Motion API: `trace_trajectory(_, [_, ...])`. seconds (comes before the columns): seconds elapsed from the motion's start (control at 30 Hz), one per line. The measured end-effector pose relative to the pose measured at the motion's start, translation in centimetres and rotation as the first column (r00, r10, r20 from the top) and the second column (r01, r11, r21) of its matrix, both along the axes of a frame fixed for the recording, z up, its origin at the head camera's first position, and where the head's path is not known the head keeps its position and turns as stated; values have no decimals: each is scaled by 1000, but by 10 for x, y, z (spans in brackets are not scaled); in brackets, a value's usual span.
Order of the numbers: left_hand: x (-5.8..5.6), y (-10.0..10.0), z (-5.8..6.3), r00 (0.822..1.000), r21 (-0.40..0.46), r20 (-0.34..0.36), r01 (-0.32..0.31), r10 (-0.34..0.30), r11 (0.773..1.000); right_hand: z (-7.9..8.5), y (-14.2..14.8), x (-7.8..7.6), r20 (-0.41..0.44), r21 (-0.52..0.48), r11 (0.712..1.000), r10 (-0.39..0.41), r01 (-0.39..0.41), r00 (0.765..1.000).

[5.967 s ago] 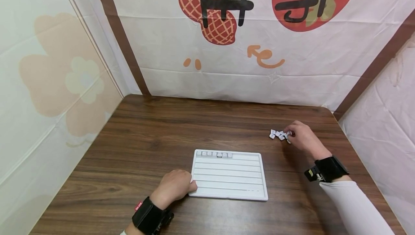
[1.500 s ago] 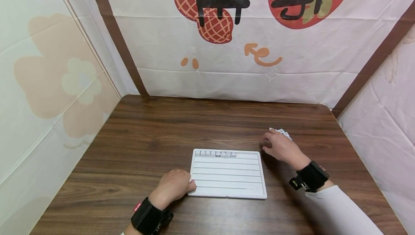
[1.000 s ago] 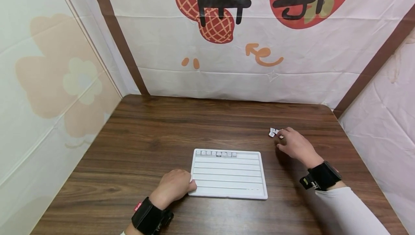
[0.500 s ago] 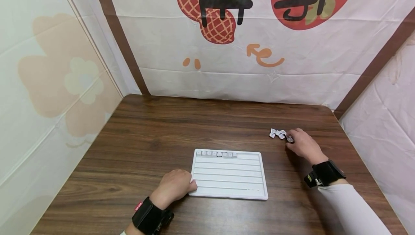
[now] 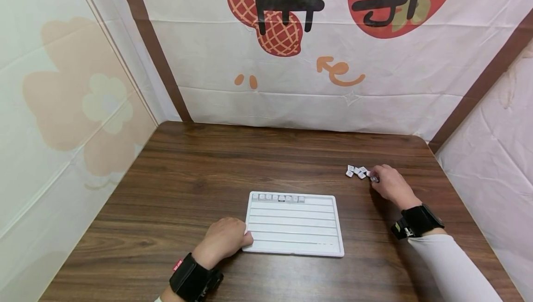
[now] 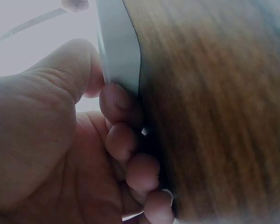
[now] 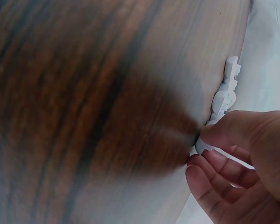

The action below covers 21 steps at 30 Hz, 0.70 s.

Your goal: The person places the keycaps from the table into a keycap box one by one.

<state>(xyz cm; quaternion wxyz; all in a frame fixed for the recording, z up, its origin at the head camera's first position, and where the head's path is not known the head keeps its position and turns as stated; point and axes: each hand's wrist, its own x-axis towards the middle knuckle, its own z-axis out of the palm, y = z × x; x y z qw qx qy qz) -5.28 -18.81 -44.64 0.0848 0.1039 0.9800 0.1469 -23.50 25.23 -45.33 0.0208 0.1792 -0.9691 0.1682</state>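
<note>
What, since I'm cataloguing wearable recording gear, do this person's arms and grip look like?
The grip on each side is ungloved: left hand, right hand. The left wristband and right wristband are wide and black, each with a small dark device. The left one has a red tag; the right device shows a yellowish mark. A white sleeve covers the right forearm.

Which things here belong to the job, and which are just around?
Job:
white ridged board, gripped by the left hand
its row of small tiles
loose tiles, one pinched by the right hand

Just around:
table
fabric backdrop
wrist straps
</note>
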Motion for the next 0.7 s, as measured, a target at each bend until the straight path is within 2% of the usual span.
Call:
trace_trajectory(0.3, [0,0,0,1000,-4,-7,-5,5,1000,1,-1,2,-16,-42,999,6,-6,1000])
trace_trajectory(0.53, [1,0,-1,999,0,-31,11,-11,1000,5,-5,4,-38,-43,999,15,-17,999])
trace_trajectory(0.7, [1,0,-1,999,4,-32,9,-9,1000,11,-13,7,-48,-82,996,14,-18,999])
